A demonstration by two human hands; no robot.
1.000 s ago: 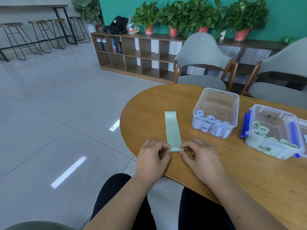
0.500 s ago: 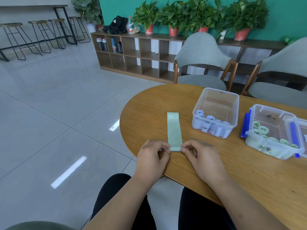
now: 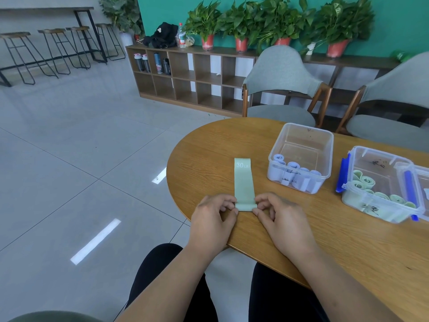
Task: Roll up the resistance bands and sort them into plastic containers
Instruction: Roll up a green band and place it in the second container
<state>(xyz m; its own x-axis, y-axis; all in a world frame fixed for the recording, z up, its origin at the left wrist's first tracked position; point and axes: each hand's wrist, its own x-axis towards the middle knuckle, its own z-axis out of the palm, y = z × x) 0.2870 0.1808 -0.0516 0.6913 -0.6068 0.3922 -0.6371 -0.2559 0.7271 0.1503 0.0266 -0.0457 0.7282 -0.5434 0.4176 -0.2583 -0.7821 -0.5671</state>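
Note:
A pale green resistance band marked "30 LB" lies flat on the wooden table, its near end curled into a small roll. My left hand pinches the roll's left side and my right hand pinches its right side. A clear plastic container to the right holds several rolled pale blue bands. Further right, a clear container with blue clips holds several rolled green bands.
Two grey chairs stand behind the table. A wooden shelf unit with potted plants lines the teal wall. Bar stools stand at the far left. The table's rounded edge is just left of my hands.
The flat part of the band has grown shorter as its near end rolled up away from me. Both hands have shifted slightly forward with the roll.

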